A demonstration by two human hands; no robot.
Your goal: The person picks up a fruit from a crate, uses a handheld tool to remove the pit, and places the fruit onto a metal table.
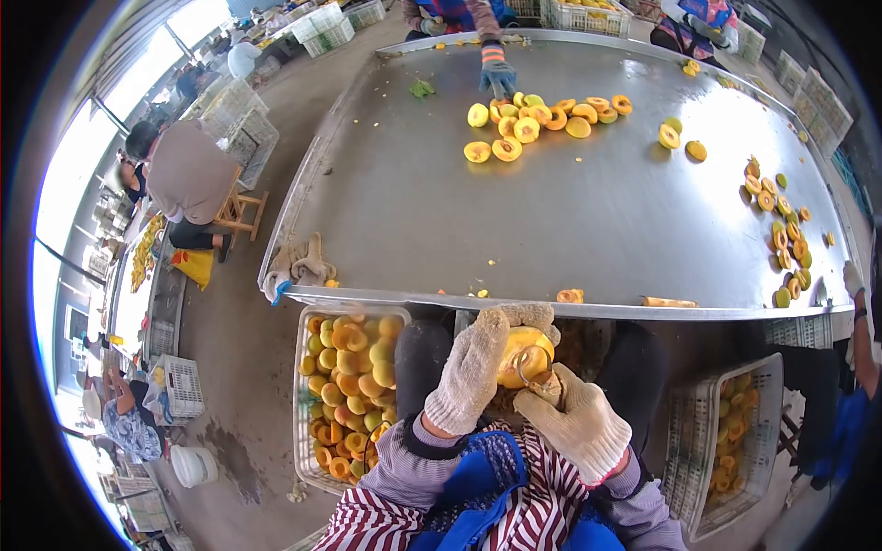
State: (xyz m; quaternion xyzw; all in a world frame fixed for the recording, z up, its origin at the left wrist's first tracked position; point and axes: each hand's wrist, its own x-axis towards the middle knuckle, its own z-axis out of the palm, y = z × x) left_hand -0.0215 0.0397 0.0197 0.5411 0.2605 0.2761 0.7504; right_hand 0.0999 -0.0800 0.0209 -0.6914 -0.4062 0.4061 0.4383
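Both hands wear cream knitted gloves and meet over my lap, just below the metal table's near edge. My left hand (pixel 473 372) is wrapped round a yellow peach half (pixel 524 356), cut face up. Pinched in my right hand (pixel 579 418) is a small tool (pixel 544 384), whose curved metal loop lies on the middle of the peach. The tool's handle is mostly hidden by the glove. Left of my knees stands a white crate (pixel 301 418) full of whole and halved peaches (pixel 349 386).
The metal table (pixel 441 220) bears peach halves (pixel 525 129), spare gloves (pixel 301 262) and a wooden stick (pixel 669 301). A co-worker's gloved hand (pixel 497 73) reaches in at the far side. Another crate (pixel 684 459) stands at the right, near a person's arm (pixel 862 340).
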